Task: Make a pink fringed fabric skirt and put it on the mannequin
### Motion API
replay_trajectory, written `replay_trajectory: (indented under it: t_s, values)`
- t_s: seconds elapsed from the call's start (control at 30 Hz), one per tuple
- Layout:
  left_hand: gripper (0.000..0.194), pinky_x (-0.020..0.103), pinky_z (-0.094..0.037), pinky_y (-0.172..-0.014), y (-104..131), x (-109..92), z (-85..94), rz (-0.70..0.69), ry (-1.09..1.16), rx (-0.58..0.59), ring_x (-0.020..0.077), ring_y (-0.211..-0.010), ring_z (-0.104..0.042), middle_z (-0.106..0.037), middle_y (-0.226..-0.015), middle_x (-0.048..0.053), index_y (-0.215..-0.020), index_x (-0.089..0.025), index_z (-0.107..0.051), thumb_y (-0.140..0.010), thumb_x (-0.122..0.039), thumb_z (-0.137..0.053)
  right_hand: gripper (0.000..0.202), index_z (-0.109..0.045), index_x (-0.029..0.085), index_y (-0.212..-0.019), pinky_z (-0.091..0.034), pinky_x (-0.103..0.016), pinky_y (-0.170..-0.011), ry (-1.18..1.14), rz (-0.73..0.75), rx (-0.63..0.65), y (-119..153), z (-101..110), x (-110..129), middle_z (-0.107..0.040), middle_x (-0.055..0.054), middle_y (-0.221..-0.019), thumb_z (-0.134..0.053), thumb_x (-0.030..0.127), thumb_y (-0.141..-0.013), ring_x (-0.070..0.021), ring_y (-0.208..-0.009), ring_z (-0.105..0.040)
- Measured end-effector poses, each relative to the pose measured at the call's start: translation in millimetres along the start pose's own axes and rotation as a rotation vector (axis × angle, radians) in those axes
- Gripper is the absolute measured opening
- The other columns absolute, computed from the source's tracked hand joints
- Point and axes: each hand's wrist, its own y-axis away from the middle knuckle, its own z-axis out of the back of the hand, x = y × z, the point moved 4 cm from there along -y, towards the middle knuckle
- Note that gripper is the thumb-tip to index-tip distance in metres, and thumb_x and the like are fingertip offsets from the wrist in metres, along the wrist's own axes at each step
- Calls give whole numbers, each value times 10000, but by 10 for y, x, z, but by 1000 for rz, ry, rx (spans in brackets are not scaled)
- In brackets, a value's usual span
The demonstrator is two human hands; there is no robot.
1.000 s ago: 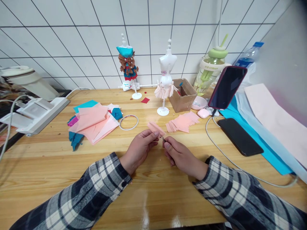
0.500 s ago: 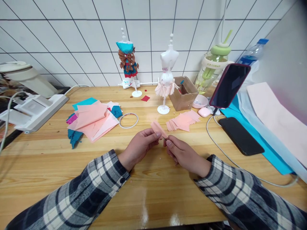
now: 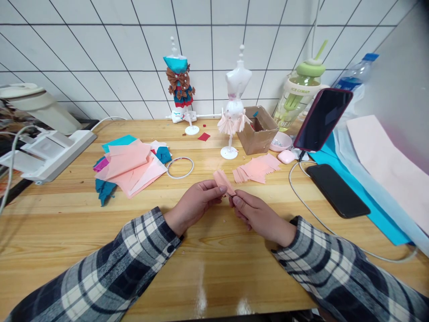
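Between my two hands, above the middle of the table, is a small folded piece of pink paper. My left hand pinches its left side between thumb and fingers. The lower right end is gripped by my right hand, its fingers curled closed. Just beyond lie several pink paper pieces with fringed edges. A bare white mini dress form wears a pleated pink paper skirt. To its left stands a second dress form in a blue, brown and red outfit.
Pink and blue paper sheets lie left, beside a white ring. A cardboard box, a pink dish and a green-lidded bottle stand at the back. On the right are a propped phone, a flat phone and a cable.
Both hands stay on the pink paper, almost in the same place. The whole view has shifted very slightly.
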Motion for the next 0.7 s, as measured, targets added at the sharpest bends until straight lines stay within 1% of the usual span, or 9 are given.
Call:
replay_trajectory:
  t_s: [0.13,0.3,0.5,0.7]
  values:
    - [199,237,-434,-745,-3,6,12,6,-6,-13,112,-753,-617,-706,-844,36,-830,-136,-705,-713,-279,-778,279,-446,213,-808,-308,-231,-495,-35,-19,8,-1,1,-21,-365,64,-587,-327,409,-966,-102,-517,-361]
    - [216,230,-423,-723,0,6,13,7,-20,-18,105,-736,-605,-702,-833,35,-838,-133,-706,-707,-288,-782,279,-421,215,-783,-311,-228,-485,-72,-19,14,-3,-4,-24,-378,60,-607,-340,414,-960,-97,-514,-354]
    - [224,243,-429,-760,-8,6,9,-8,-21,0,120,-781,-614,-705,-887,52,-865,-130,-706,-719,-286,-773,268,-414,216,-769,-309,-221,-468,-73,-33,33,-9,-4,-20,-367,62,-593,-350,400,-954,-94,-498,-349]
    - [234,242,-432,-735,-3,-1,5,-9,-34,-17,120,-750,-610,-701,-852,53,-850,-122,-702,-705,-288,-780,269,-411,220,-763,-296,-215,-440,-80,-72,30,-2,3,-18,-370,62,-578,-361,411,-947,-97,-485,-352]
